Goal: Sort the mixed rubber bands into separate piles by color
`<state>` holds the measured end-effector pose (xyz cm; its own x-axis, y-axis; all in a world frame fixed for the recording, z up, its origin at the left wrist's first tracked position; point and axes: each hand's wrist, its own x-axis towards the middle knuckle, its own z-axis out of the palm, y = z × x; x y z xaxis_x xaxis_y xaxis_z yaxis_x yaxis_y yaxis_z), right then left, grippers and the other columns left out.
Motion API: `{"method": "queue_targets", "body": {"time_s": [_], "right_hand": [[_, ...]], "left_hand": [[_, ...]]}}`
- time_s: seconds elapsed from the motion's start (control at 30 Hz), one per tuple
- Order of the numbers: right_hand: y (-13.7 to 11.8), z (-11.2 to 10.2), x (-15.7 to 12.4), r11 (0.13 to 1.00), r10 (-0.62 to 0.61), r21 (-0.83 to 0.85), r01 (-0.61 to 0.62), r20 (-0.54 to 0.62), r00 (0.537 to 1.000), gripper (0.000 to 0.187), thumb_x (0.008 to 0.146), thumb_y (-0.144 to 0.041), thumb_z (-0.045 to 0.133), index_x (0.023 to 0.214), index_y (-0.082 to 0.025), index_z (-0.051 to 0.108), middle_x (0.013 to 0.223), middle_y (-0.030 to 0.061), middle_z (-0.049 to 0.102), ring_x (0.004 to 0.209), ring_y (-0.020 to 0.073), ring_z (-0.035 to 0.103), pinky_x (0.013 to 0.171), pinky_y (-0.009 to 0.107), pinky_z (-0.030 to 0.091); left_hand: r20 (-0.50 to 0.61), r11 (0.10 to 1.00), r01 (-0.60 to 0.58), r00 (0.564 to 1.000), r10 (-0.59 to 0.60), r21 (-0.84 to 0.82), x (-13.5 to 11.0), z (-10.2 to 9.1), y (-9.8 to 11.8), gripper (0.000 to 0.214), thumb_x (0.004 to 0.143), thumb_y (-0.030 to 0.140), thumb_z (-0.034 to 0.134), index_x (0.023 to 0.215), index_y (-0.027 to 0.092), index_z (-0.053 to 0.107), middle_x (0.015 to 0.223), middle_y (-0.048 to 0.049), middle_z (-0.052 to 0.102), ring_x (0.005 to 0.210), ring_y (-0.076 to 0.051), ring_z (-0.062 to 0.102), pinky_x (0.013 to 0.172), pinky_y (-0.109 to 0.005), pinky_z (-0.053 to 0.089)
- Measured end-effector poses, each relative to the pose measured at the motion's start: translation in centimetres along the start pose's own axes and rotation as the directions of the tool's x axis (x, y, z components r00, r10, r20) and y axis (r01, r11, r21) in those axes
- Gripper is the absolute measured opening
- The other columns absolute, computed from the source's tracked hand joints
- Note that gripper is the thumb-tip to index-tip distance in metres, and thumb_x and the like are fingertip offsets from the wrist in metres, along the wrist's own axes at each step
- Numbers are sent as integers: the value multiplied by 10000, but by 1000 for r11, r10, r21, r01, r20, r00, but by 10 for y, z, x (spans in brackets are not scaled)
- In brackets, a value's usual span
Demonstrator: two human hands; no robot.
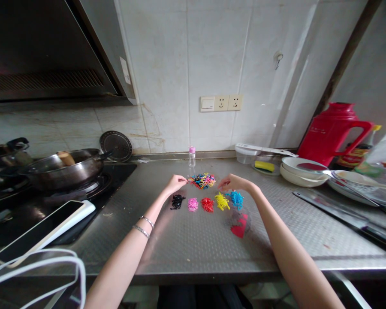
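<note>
A mixed heap of small coloured elastic bands [203,180] lies on the steel counter, between my two hands. At its left edge is my left hand [176,183], thumb and fingers pinched together; anything between them is too small to make out. My right hand [234,183] hovers on the right, fingers bent down and drawn together, their tips partly hidden. In front of the heap run single-colour piles: black bands [177,201], pink bands [193,204], red bands [207,204], yellow bands [222,201] and blue bands [236,200], the blue nearest my right hand.
A clear packet with red print [239,226] lies before the blue pile. Behind the heap stands a small pink-capped bottle [192,157]. Left are a phone [41,231], white cable [80,274] and pan [67,169]; right, a knife [337,212], bowls [304,177] and red thermos [328,133].
</note>
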<state>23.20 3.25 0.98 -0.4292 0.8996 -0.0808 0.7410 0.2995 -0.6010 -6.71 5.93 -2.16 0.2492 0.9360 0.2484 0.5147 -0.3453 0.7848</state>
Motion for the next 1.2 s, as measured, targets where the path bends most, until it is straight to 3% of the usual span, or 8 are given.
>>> {"method": "queue_targets", "body": {"time_s": [0.27, 0.47, 0.6, 0.87, 1.0, 1.2], "right_hand": [[32, -9, 4, 995, 102, 14, -102, -259, 961, 277, 672, -218, 525, 873, -113, 683, 653, 40, 654, 529, 97, 546, 437, 158, 383], [41, -8, 7, 991, 104, -44, -124, -318, 942, 261, 664, -195, 521, 850, -129, 692, 642, 33, 663, 570, 110, 580, 494, 163, 402], [41, -8, 8, 989, 101, -66, -130, -327, 939, 261, 659, -194, 519, 843, -127, 692, 643, 34, 666, 580, 114, 591, 538, 168, 418], [37, -9, 4, 986, 101, -96, -139, -327, 940, 273, 652, -181, 516, 850, -121, 694, 643, 40, 668, 599, 124, 599, 561, 173, 423], [37, -10, 4, 985, 111, -91, -148, -327, 939, 265, 651, -178, 521, 847, -132, 695, 635, 32, 666, 605, 124, 599, 562, 172, 422], [39, -10, 5, 986, 105, -91, -141, -325, 940, 263, 654, -177, 523, 848, -129, 693, 649, 35, 669, 604, 121, 596, 567, 174, 425]], "left_hand": [[98, 982, -149, 986, 138, 113, 10, 31, 24, 225, 687, 242, 543, 774, 93, 687, 751, -78, 677, 704, -152, 590, 654, -240, 429], [161, 891, -229, 971, 179, 392, 18, 66, 54, 195, 695, 266, 564, 770, 137, 690, 739, -61, 665, 639, -141, 563, 620, -236, 398], [224, 834, -270, 958, 181, 481, 20, 80, 63, 163, 709, 267, 568, 743, 153, 680, 747, -68, 660, 666, -155, 582, 630, -236, 403], [220, 769, -266, 961, 166, 582, 20, 87, 69, 165, 740, 221, 513, 708, 153, 659, 742, -75, 650, 687, -166, 596, 619, -237, 408], [183, 799, -234, 970, 157, 554, 20, 88, 66, 193, 735, 210, 505, 631, 133, 648, 675, -79, 635, 638, -158, 580, 615, -239, 398], [148, 860, -295, 955, 256, 416, 24, 85, 60, 198, 708, 200, 503, 628, 122, 666, 673, -79, 646, 592, -143, 545, 583, -235, 368]]}}
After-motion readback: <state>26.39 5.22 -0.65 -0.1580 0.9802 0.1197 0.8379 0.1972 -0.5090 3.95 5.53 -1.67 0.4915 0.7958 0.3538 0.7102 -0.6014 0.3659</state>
